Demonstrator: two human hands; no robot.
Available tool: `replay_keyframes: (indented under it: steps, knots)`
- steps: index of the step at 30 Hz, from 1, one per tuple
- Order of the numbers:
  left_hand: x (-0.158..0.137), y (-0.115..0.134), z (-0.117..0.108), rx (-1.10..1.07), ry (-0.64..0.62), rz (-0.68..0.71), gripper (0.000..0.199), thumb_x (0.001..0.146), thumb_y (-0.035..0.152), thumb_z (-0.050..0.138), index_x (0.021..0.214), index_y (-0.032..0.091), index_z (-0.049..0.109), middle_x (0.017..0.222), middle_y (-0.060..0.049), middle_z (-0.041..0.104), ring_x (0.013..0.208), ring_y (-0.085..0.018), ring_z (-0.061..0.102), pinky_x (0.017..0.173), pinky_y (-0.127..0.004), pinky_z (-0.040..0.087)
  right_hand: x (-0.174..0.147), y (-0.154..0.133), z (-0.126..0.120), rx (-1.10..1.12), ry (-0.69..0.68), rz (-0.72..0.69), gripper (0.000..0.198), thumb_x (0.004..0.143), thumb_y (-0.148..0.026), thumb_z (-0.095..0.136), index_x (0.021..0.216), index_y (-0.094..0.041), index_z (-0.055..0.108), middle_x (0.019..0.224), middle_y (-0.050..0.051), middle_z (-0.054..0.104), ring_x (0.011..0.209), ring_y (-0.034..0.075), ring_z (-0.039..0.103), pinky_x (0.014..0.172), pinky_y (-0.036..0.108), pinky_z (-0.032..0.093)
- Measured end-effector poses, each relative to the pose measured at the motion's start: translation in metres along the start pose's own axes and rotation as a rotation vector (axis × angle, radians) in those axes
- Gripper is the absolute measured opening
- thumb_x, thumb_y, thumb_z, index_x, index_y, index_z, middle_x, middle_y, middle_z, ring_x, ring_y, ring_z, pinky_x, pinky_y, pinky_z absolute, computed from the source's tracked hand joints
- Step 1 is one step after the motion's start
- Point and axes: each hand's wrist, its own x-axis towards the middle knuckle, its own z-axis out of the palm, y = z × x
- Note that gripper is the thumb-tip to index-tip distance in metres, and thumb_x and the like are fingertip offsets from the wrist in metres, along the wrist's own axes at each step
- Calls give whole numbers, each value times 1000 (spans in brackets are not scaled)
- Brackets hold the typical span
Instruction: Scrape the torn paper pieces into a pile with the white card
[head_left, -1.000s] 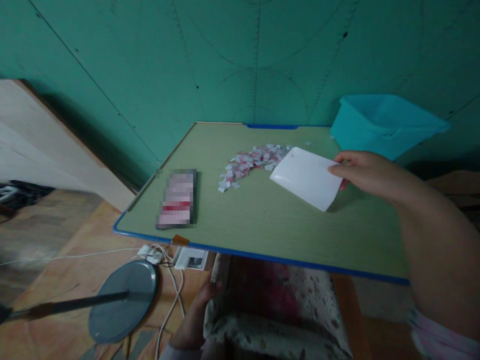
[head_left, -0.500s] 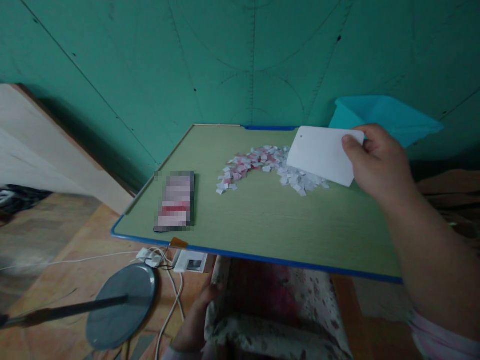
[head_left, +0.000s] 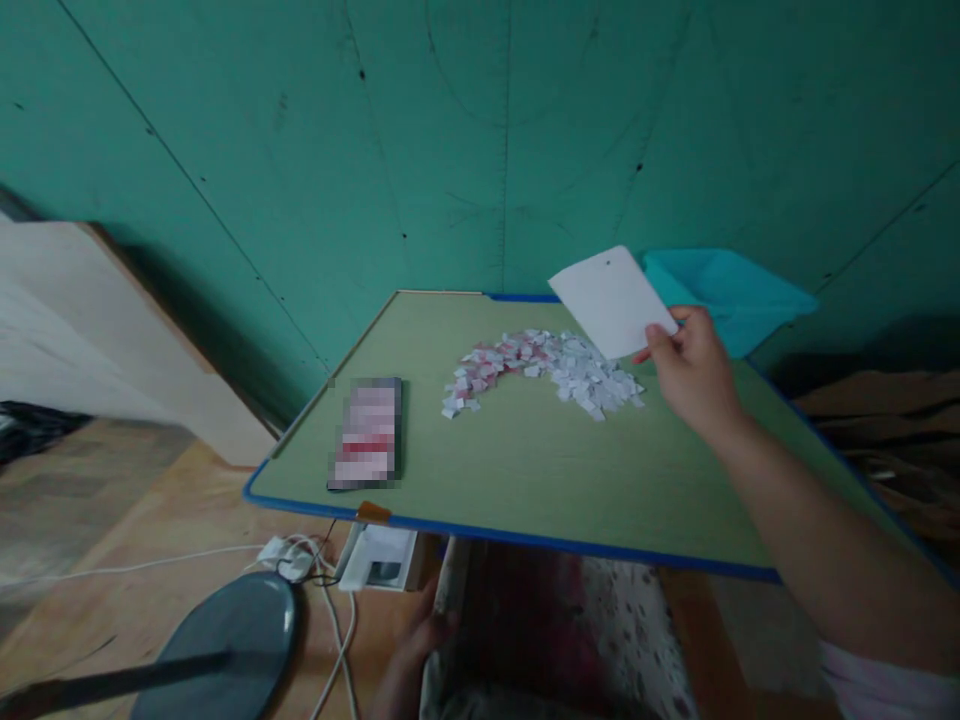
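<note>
Card over scraps
Right hand is pinching a white card above the scraps lying just left-below; left hand is resting below the desk, grip hidden.

A small corner of a home, used as a craft spot: a low folding table with a green top and blue edging fills the middle of the frame against a teal wall. At lower left, a wooden floor carries a white power strip, loose cables and a lamp's round grey base. A flowered cushion lies under the table at bottom centre, and a teal plastic bin stands at upper right.
</note>
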Motion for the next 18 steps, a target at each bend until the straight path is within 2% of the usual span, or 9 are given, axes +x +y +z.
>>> replay_keyframes:
  steps: [3,6,9,13,18]
  knots:
    - [1,-10,-3,50,6,-31,22,33,22,71,52,23,60,62,-7,71,95,-38,59,80,-40,48,-8,-2,10,-62,-79,-75,23,83,-36,43,98,-19,48,71,4,64,64,16,60,56,28,43]
    - [4,-20,-3,73,81,20,21,35,23,71,53,25,60,64,-5,71,98,-37,57,84,-40,45,-13,-12,20,-190,-189,-231,24,84,-30,39,101,-19,52,85,8,66,77,18,61,66,31,45]
    - [6,-29,-3,63,129,64,23,37,24,70,59,25,63,70,-4,72,94,-35,58,82,-38,45,-12,-25,31,-304,-299,-392,24,84,-23,37,98,-19,56,96,9,65,87,19,60,73,32,45]
    - [4,-35,-2,-101,89,94,24,40,23,65,64,25,66,73,-2,72,85,-29,61,74,-33,46,-3,-32,45,-398,-366,-545,27,85,-18,34,100,-17,57,99,8,64,92,17,59,79,31,43]
    - [4,-33,-2,-203,41,136,37,41,20,65,77,28,73,72,3,72,81,-23,61,72,-28,45,6,-27,55,-446,-418,-595,29,84,-15,36,102,-18,57,102,7,64,93,18,58,78,33,41]
